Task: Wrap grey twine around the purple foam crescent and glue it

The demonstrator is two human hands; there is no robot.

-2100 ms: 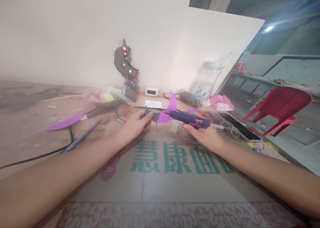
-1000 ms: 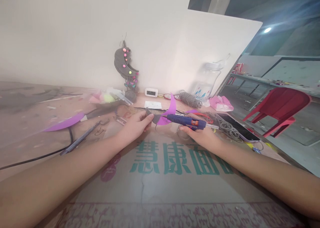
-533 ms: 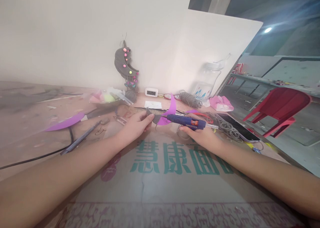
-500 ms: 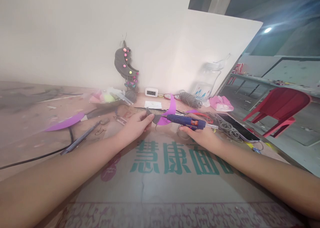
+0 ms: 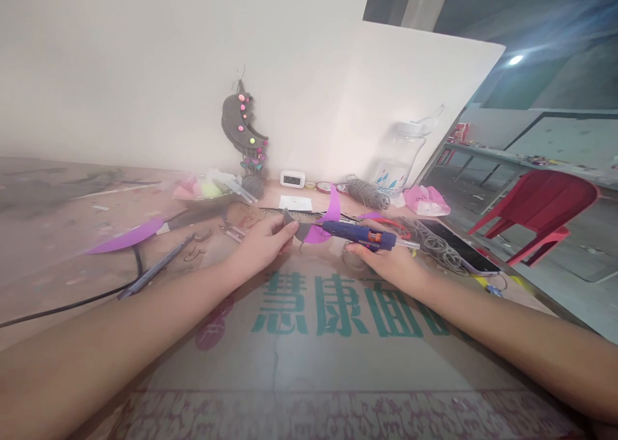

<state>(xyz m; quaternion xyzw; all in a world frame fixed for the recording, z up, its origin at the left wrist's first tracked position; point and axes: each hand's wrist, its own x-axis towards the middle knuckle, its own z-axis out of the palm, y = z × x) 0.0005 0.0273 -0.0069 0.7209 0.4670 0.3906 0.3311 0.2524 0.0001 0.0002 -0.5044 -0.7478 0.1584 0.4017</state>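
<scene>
My left hand (image 5: pixel 263 243) is closed on a crescent-shaped piece, purple (image 5: pixel 331 216) with a grey wrapped part at the end I pinch, held just above the table. My right hand (image 5: pixel 386 264) is wrapped round a blue glue gun (image 5: pixel 360 235), whose nozzle points left at the purple piece. A clear glue stick sticks out of the gun's back end to the right. Both hands hover over a flat cardboard sheet (image 5: pixel 333 337) with green printed characters.
A dark crescent ornament with coloured beads (image 5: pixel 241 127) leans on the wall. Near it are a small white clock (image 5: pixel 292 178), a grey string ball (image 5: pixel 367 192), a clear jar (image 5: pixel 403 156), a pink bag (image 5: pixel 427 198) and a phone (image 5: pixel 458 243). Another purple crescent (image 5: pixel 125 235) and a black cable (image 5: pixel 72 305) lie left. A red chair (image 5: pixel 541 205) stands right.
Both hands with the purple piece and glue gun have drifted slightly up and left since the earliest frame. Over the last half second almost nothing has moved.
</scene>
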